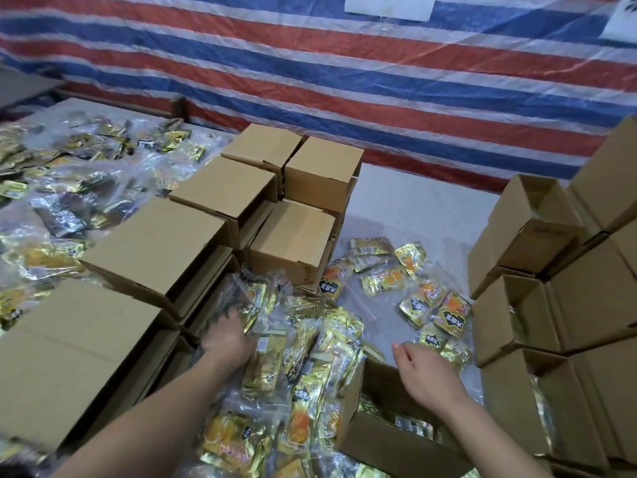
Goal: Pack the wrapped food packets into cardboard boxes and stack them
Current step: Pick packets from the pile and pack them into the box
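Head view: your left hand [230, 334] digs curled fingers into the packets [275, 357]; your right hand [418, 369] hovers loose and empty over the open box [386, 439] below it. Gather one firm bundle, then drop it straight in.

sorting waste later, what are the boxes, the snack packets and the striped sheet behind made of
Boxes: plain brown cardboard, matte, with folded flaps.
Snack packets: shiny gold foil-like film, printed, many inside clear plastic bags.
Striped sheet: looks like woven plastic tarpaulin, slightly glossy, red, blue and white.
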`<state>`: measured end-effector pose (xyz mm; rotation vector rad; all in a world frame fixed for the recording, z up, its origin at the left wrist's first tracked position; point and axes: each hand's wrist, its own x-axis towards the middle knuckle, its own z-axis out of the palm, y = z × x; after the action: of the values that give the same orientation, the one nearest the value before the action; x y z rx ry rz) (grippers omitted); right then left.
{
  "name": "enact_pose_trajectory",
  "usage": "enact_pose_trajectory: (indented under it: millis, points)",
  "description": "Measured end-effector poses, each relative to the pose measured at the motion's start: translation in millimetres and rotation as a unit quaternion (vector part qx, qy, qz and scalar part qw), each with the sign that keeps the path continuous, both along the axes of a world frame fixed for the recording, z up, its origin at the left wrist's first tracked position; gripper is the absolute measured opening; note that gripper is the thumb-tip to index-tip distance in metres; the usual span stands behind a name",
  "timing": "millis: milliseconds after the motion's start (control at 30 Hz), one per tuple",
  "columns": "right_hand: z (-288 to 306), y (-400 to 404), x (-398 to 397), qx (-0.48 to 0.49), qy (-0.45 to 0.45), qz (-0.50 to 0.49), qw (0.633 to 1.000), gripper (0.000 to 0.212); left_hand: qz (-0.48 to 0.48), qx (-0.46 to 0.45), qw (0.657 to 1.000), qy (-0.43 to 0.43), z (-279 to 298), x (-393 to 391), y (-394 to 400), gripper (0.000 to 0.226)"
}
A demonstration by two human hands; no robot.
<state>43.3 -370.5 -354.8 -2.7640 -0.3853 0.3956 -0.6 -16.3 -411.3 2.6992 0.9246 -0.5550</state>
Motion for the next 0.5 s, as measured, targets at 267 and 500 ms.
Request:
enact_pose_trajectory:
  millis: [267,500]
  points:
    - [3.0,12.8,-2.7,0.042,0.012,-0.014,0.999,0.046,0.057,-0.059,0.996,-0.025,-11.0,0.7,9.9,0.053]
    - [16.6,24.8,-3.2,0.083,-0.012,-0.031,0.996,0.043,0.029,-0.027,0.993,-0.111,15.5,-2.0,-1.7,0.034]
